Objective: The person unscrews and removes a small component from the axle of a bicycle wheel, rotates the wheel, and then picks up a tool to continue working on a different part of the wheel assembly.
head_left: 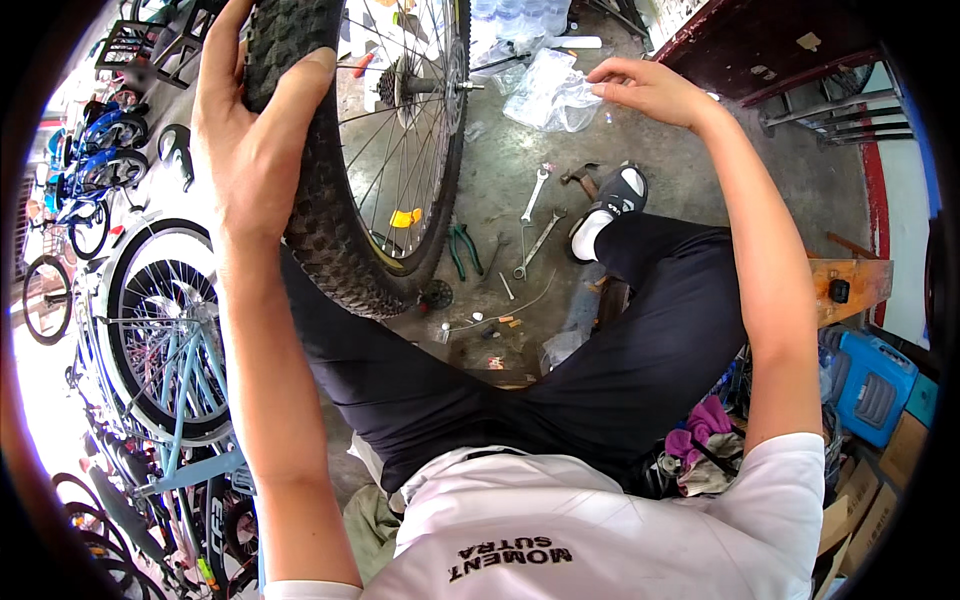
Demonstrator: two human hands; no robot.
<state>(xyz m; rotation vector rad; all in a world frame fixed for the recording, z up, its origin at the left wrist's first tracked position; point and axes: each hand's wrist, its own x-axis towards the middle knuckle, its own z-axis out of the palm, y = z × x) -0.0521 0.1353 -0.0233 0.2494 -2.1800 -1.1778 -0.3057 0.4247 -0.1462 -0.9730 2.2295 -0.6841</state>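
Note:
My left hand (pixel 248 165) is closed around the knobby black tyre of a bicycle wheel (pixel 335 235), thumb on the near side and fingers over the far side. The wheel stands upright between my legs, with its rear sprockets (pixel 400 85) and a yellow reflector (pixel 405 218) on the spokes. Out to the right, my right hand (pixel 655 92) is stretched forward with its fingers apart. Its fingertips are at the edge of a crumpled clear plastic bag (pixel 552 92); whether they touch it I cannot tell.
On the floor lie green-handled pliers (pixel 458 252), wrenches (pixel 540 243), a hammer (pixel 580 178) and small scraps. Parked bicycles (pixel 165 330) crowd the left side. A blue plastic case (pixel 872 385), cardboard boxes (pixel 865 510) and a wooden board (pixel 850 285) are at the right.

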